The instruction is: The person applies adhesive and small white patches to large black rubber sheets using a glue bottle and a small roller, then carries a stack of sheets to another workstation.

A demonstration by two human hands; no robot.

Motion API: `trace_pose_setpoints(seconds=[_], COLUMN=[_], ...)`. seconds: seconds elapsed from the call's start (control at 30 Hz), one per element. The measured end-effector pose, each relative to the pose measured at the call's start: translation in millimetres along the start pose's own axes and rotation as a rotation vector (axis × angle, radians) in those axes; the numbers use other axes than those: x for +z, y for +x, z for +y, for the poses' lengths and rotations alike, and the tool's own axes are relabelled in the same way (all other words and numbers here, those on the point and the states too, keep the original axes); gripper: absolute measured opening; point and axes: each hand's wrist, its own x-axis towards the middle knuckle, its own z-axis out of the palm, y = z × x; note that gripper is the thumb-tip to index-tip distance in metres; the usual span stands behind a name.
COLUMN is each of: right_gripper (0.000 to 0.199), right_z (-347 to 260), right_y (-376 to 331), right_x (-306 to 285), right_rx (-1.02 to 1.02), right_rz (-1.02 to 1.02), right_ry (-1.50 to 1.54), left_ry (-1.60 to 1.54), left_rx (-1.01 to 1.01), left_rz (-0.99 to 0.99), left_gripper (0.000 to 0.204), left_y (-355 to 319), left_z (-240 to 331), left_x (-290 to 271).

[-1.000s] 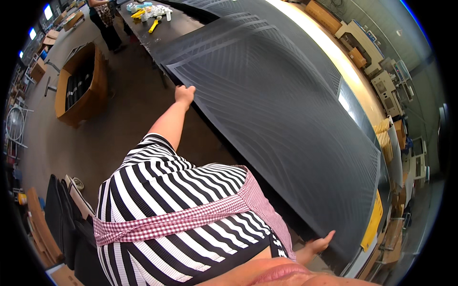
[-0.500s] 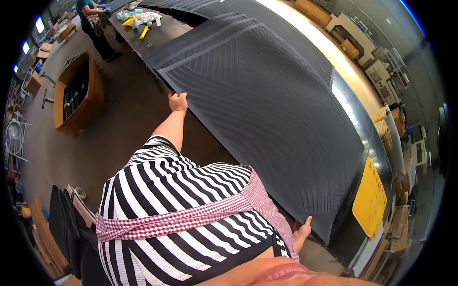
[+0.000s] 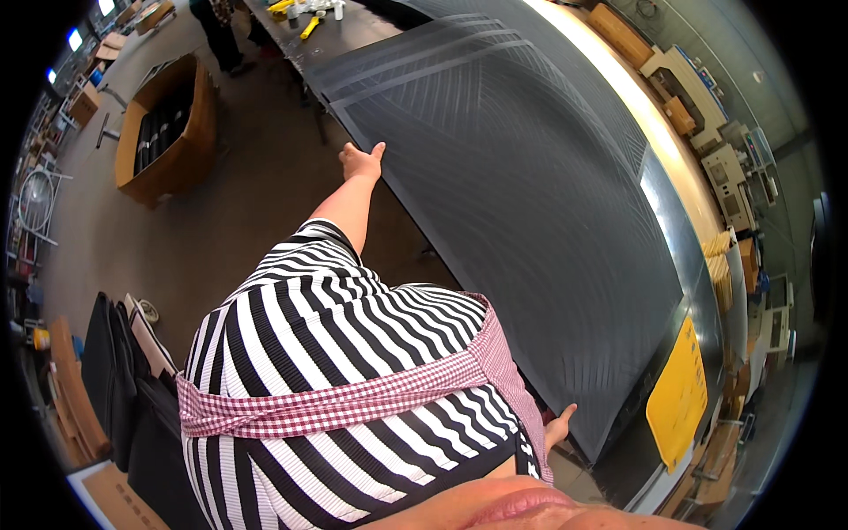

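Note:
A large black sheet [image 3: 530, 203] with curved ridge marks covers the table in front of me. By its near left edge is my left hand [image 3: 360, 162], thumb and fingers apart, with the thumb against the sheet's rim. At the near right corner my right hand [image 3: 557, 427] holds the edge of the sheet; its thumb points up and the other fingers are hidden below. Beyond that corner a yellow board [image 3: 678, 396] with small dark marks lies at the right.
On the far end of the table [image 3: 349, 34] are a yellow tool [image 3: 312, 26] and several small white items. A cardboard box [image 3: 168, 132] with black rolls stands on the floor at left. Black panels [image 3: 110, 371] lean behind me. Another person [image 3: 216, 31] stands at the far left.
My view has shifted, so the table's far end sits higher. My left hand's thumb and fingers have spread apart at the sheet's edge. The right hand stays at the near corner.

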Motion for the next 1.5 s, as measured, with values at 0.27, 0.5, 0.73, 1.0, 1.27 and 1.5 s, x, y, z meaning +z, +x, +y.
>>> trace_pose_setpoints(seconds=[0.27, 0.5, 0.73, 1.0, 1.27, 1.5], right_gripper=[0.079, 0.094, 0.074, 0.08, 0.072, 0.071], right_z=[72.8, 57.1, 32.6, 31.4, 33.9, 38.9], right_y=[19.3, -55.2, -218.6, -438.7, -458.0, -461.9], right_x=[-13.6, 103.4, 231.6, 451.2, 524.1, 524.3], right_rx=[-0.057, -0.507, -1.351, -1.721, -1.75, -1.71], right_rz=[0.342, 0.589, 0.285, -0.574, -0.453, -0.415], right_ry=[-0.244, -0.446, -0.433, -0.8, -1.057, -1.068], left_ry=[-0.251, 0.105, -0.135, 0.507, 0.277, 0.312], left_rx=[-0.059, 0.233, 0.747, 0.542, 0.813, 1.028], left_rz=[-0.221, -0.323, 0.127, -0.535, -0.896, -0.937], left_gripper=[0.07, 0.059, 0.026, 0.054, 0.053, 0.046], left_y=[41.1, 117.4, 251.7, 323.6, 382.5, 391.4], left_z=[-27.7, -33.7, -23.6, 47.4, 38.3, 18.9], left_x=[-5.6, -22.6, -55.0, -33.8, -6.4, 4.0])
